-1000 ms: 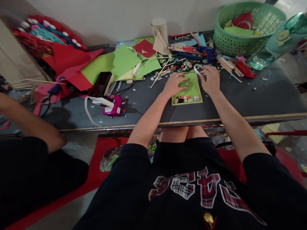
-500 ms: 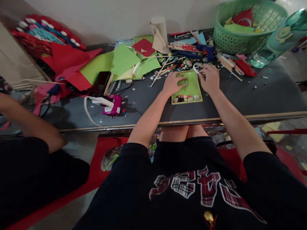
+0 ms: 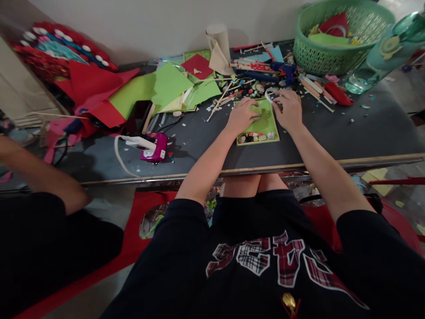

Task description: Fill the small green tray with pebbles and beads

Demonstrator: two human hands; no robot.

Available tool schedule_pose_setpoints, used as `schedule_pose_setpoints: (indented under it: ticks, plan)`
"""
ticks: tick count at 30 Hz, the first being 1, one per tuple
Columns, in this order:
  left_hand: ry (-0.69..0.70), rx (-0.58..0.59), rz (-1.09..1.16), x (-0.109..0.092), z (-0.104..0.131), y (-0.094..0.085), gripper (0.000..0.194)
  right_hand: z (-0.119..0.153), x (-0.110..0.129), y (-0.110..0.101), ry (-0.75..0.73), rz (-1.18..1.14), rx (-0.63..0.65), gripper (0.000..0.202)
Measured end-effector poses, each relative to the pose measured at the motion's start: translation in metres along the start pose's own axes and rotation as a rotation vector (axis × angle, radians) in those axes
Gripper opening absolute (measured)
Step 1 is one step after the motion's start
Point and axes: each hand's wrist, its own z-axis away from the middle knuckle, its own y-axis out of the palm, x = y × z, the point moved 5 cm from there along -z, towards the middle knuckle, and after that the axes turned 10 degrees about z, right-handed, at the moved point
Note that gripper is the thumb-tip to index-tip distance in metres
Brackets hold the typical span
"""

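Observation:
A green rectangular panel (image 3: pixel 265 118) with a thin pale border lies flat near the table's front edge. Several small stones (image 3: pixel 257 137) form a row along its near side. My left hand (image 3: pixel 243 116) rests over the panel's left part, fingers apart and curved, holding nothing that I can see. At the panel's upper right corner, my right hand (image 3: pixel 288 108) pinches a curved white strip (image 3: pixel 268 95), whose loop stands out to the left of the fingers.
Coloured paper (image 3: pixel 171 82), sticks and pebbles litter the table's back. A green basket (image 3: pixel 315 55) and a clear bottle (image 3: pixel 365 71) stand at the back right. A magenta power block (image 3: pixel 159 147) is at the left, near another person's arm (image 3: pixel 43 173).
My right hand and the white strip have shifted slightly left. My left hand's fingers have moved a little over the panel. The whole view has shifted slightly.

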Motion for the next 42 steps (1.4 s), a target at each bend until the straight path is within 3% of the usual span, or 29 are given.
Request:
schedule_pose_setpoints:
  ticks: [5, 7, 12, 15, 18, 21, 25, 27, 29, 32, 35, 38, 42]
  plan:
    - [-0.012, -0.006, 0.008, -0.002, -0.003, 0.004, 0.031, 0.003, 0.009, -0.003, -0.054, 0.056, 0.014, 0.071]
    - [-0.064, -0.069, 0.01, 0.002, -0.003, -0.001, 0.032, 0.003, 0.011, -0.002, -0.08, 0.05, 0.001, 0.07]
    - [-0.288, -0.432, -0.082, 0.038, 0.013, -0.049, 0.03, 0.001, 0.005, 0.0, -0.107, -0.135, -0.2, 0.051]
    - [-0.401, -0.581, -0.111, 0.068, 0.029, -0.077, 0.025, 0.0, 0.001, 0.001, -0.107, -0.203, -0.304, 0.033]
    - [-0.464, -0.464, -0.13, 0.091, 0.035, -0.081, 0.028, 0.001, 0.001, 0.0, -0.112, -0.212, -0.333, 0.025]
    - [-0.392, -0.358, -0.107, 0.093, 0.034, -0.076, 0.031, 0.002, 0.0, -0.001, -0.106, -0.215, -0.334, 0.023]
    - [-0.398, -0.327, -0.164, 0.086, 0.033, -0.084, 0.032, 0.001, -0.004, 0.001, -0.088, -0.203, -0.343, 0.024]
    - [-0.466, -0.349, -0.216, 0.091, 0.038, -0.092, 0.044, 0.001, -0.005, 0.002, -0.085, -0.201, -0.339, 0.023]
    - [-0.519, -0.359, -0.196, 0.102, 0.043, -0.096, 0.042, 0.0, -0.005, 0.003, -0.084, -0.203, -0.331, 0.022]
    - [-0.523, -0.287, -0.071, 0.122, 0.047, -0.091, 0.04, 0.001, -0.005, 0.002, -0.078, -0.21, -0.317, 0.018]
    - [-0.516, -0.289, 0.007, 0.134, 0.05, -0.086, 0.045, 0.001, -0.005, 0.002, -0.068, -0.216, -0.307, 0.016]
    - [-0.484, -0.298, -0.034, 0.134, 0.048, -0.087, 0.048, 0.001, -0.005, 0.002, -0.066, -0.211, -0.32, 0.016]
    - [-0.416, -0.209, -0.075, 0.129, 0.044, -0.083, 0.042, 0.001, -0.005, 0.002, -0.074, -0.203, -0.32, 0.018]
